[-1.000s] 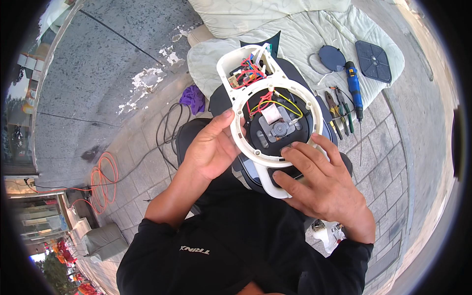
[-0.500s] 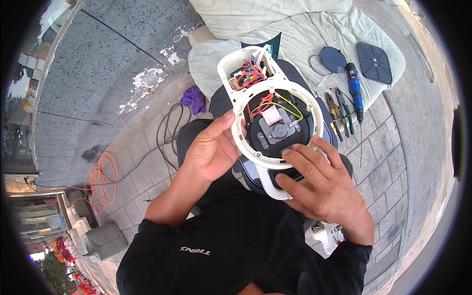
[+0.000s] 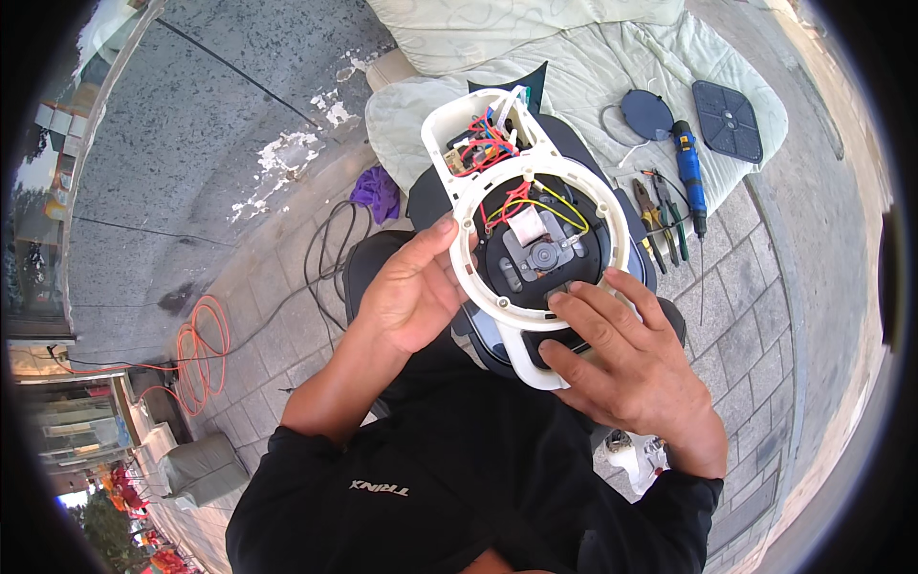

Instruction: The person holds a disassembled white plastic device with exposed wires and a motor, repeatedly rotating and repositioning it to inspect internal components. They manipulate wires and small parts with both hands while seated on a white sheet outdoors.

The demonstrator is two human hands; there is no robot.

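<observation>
An opened white appliance housing rests over my lap, with a round ring, a box-shaped end and a looped handle. Inside the ring sits a small motor on a black base, with yellow and red wires beside it. More red and blue wires crowd the box end around a small circuit board. My left hand grips the ring's left side, thumb on top and fingers mostly hidden behind. My right hand curls over the near right rim, fingertips reaching inside; its thumb lies at the handle.
On the pale quilt to the right lie a blue power screwdriver, a black round cover and a black square plate. Several pliers lie near the housing. A purple cloth, black cable and orange cord are on the left.
</observation>
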